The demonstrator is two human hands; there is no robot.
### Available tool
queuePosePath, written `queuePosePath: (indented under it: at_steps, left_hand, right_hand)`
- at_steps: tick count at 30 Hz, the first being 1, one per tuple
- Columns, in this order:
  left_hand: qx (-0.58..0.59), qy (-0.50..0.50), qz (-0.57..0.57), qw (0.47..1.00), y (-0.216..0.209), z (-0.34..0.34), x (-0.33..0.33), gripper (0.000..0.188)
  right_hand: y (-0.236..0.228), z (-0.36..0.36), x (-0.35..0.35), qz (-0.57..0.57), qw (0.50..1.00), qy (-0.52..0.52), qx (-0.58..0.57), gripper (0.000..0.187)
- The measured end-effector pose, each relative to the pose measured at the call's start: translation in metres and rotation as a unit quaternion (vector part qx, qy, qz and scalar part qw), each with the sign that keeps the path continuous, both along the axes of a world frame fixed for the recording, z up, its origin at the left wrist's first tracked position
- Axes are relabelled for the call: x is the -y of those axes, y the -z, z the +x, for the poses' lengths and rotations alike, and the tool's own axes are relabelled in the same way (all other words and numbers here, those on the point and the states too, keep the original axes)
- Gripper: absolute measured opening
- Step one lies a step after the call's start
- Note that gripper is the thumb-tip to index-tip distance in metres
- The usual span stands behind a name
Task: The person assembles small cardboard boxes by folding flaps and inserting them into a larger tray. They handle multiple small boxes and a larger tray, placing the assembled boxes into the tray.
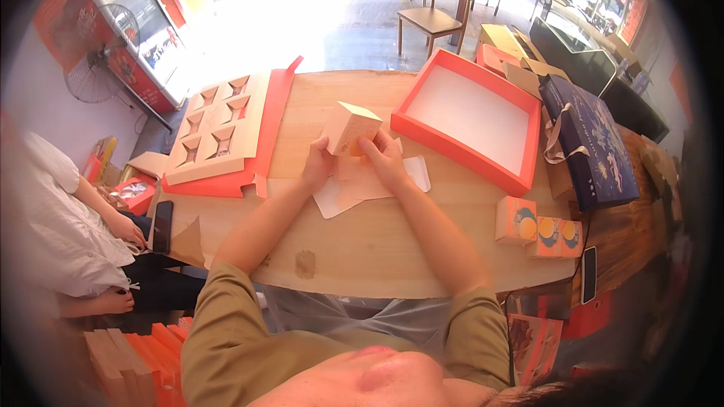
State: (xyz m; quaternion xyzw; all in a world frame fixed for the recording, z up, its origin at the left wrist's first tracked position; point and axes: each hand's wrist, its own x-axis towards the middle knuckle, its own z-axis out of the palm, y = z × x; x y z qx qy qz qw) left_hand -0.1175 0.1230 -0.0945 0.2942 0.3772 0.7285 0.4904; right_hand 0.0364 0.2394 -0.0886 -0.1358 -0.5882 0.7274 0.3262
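Note:
Over the middle of the table, a small pale cardboard box (353,125) is held up between my two hands. My left hand (320,164) grips its left side, and my right hand (386,160) holds its lower right side, fingers against the front face. The box is tilted, with a cream panel on top. Just beneath my hands lie flat, unfolded pale carton pieces (354,194), partly hidden by my fingers. Three small folded boxes stand to the right: a larger-looking one (516,220) and two beside it (559,237), printed with blue and yellow rounds.
A cream insert (215,133) with several square openings lies on red card at left. An open red tray box (467,122) sits at far right, beside a dark blue gift bag (592,143). Phones (162,227) lie at both sides. A person (68,226) stands at left.

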Motion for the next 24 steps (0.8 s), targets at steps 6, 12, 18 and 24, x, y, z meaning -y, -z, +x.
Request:
queuePosePath:
  at_steps: [6, 12, 18, 24]
  left_hand:
    - [-0.276, -0.035, 0.052, 0.959, 0.003, -0.005, -0.003, 0.058]
    - [-0.306, -0.146, 0.07, 0.938, -0.018, 0.008, 0.007, 0.062]
    - [-0.338, -0.157, 0.049, 0.927, -0.022, 0.007, 0.006, 0.055]
    - [-0.347, -0.139, 0.026, 0.927, -0.03, 0.007, 0.011, 0.058]
  right_hand:
    - [-0.006, 0.003, 0.002, -0.097, 0.995, 0.015, -0.021, 0.046]
    - [-0.013, -0.001, 0.011, -0.089, 0.994, 0.043, -0.038, 0.058]
    - [-0.013, -0.001, 0.014, -0.112, 0.991, 0.049, -0.054, 0.062]
    - [-0.015, 0.003, 0.012, -0.088, 0.995, 0.044, -0.033, 0.063]
